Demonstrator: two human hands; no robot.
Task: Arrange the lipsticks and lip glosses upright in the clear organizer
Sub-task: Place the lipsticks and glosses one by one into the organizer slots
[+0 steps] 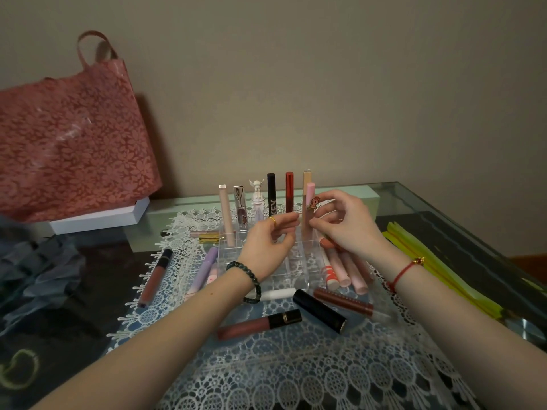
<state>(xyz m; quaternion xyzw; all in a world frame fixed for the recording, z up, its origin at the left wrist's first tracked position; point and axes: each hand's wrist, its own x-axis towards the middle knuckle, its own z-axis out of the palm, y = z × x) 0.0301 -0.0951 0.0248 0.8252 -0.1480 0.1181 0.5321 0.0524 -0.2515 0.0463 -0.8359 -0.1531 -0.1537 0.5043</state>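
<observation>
So that it stands straight in the clear organizer (284, 284), left hand (266, 247) and right hand (346, 229) both pinch the pink-capped gloss (310, 190).

We see a pink floral bag (71, 137) at the far left corner of the glass table (444, 199), with a flat white box (100, 217) showing under it. A white lace cloth (296, 365) covers the middle. Yellow-green sheets (438, 267) lie along the right edge and crumpled grey fabric (35, 267) along the left.
</observation>
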